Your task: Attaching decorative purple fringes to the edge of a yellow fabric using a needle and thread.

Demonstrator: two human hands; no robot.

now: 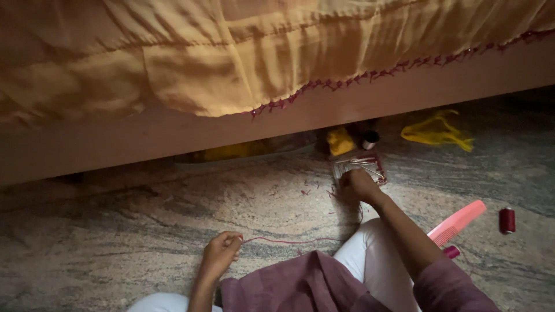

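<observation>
Head view, looking down at a speckled stone floor (115, 231) beside a bed.

Left hand (221, 254), at 7 o'clock: grip narrow, fingertips pinched on one end of a dark red thread (289, 240). Thread stretched level toward 3 o'clock, then lost against the white trouser knee (364, 254); far end not traceable.

Right hand (359, 184), just right of centre: fingers curled down onto the near edge of a small clear box (361, 164) of thin metal pins or needles; grip hidden beneath the knuckles, open or closed impossible to tell.

At 12 o'clock: orange bedcover (231, 52) with a red stitched hem, cut off by the top edge. Beneath the bed frame, in shadow: a yellow scrap (340, 140), a small spool (370, 138), a plastic bag barely legible.

At 2 o'clock: loose yellow yarn (436, 132). At 4 o'clock: pink comb (457, 222), lower end hidden by the forearm; red thread spool (507, 220) well apart to its right.
</observation>
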